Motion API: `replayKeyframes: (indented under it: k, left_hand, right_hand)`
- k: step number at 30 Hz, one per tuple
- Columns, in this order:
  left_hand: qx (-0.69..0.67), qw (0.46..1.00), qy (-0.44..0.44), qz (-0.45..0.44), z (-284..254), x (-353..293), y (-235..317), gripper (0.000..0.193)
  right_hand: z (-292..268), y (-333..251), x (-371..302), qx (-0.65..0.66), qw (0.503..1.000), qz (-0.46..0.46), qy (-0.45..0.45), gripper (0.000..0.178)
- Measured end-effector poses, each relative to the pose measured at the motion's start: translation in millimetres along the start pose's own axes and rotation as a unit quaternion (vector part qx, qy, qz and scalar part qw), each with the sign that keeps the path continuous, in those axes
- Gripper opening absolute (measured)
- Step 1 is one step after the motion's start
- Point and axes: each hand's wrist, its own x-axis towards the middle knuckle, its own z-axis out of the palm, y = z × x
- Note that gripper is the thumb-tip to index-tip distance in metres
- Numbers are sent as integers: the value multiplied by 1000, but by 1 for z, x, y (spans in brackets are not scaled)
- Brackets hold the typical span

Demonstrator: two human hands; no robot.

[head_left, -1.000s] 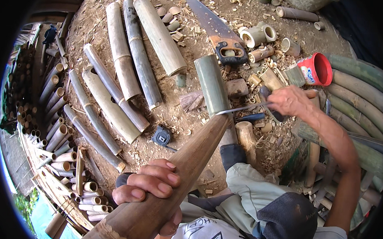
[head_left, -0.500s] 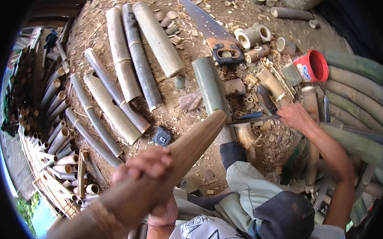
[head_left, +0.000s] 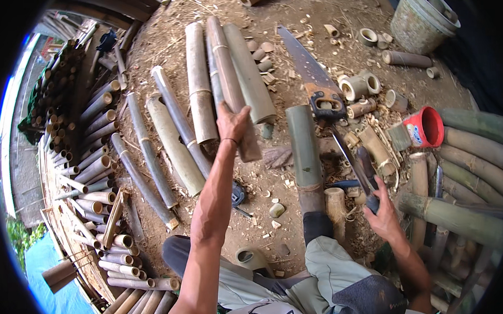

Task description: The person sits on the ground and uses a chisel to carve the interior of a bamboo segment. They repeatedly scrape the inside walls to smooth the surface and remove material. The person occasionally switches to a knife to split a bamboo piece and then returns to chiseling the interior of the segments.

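My left hand [head_left: 233,123] is closed round a brown split bamboo piece [head_left: 226,69], held over the bamboo pieces lying on the ground. Its lower end sticks out below my fingers. In my right hand [head_left: 385,214] is a long-bladed knife [head_left: 351,162], gripped by its dark handle, the blade pointing up and away. A second dark handle-like thing [head_left: 365,159] lies beside the blade. Between my hands a green bamboo section [head_left: 305,147] stretches away from my dark shoe [head_left: 317,226]. Next to it stands a short bamboo stump [head_left: 336,206].
Several bamboo pieces [head_left: 173,143] lie on the left, near a tape measure [head_left: 238,194]. A handsaw [head_left: 315,72] lies ahead, with bamboo rings [head_left: 353,88], a red tub [head_left: 428,127] and a pale bucket [head_left: 424,21] to the right. Bamboo stacks [head_left: 99,162] line both sides.
The bamboo piece in my left hand has swung from close in front of me out to the far pieces. My right hand has drawn nearer me, turning the knife blade to point away.
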Motion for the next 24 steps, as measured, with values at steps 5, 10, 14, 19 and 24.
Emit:
replayKeyframes:
  k: [5,10,14,19,24]
  left_hand:
    - [-125,982,-138,38,49,-103,20,90]
    - [-437,801,-332,-239,35,-172,41,34]
    - [-325,870,-320,-186,-14,-115,-2,22]
    - [182,937,-271,122,-36,-99,-15,68]
    - [352,863,-319,170,-51,-86,-35,85]
  right_hand:
    - [52,-47,36,124,986,-45,102,92]
    - [82,-49,36,51,984,-160,50,91]
    - [137,87,-46,-6,989,145,19,92]
    - [194,196,-110,103,968,227,-34,90]
    - [127,161,-101,351,895,255,-102,77]
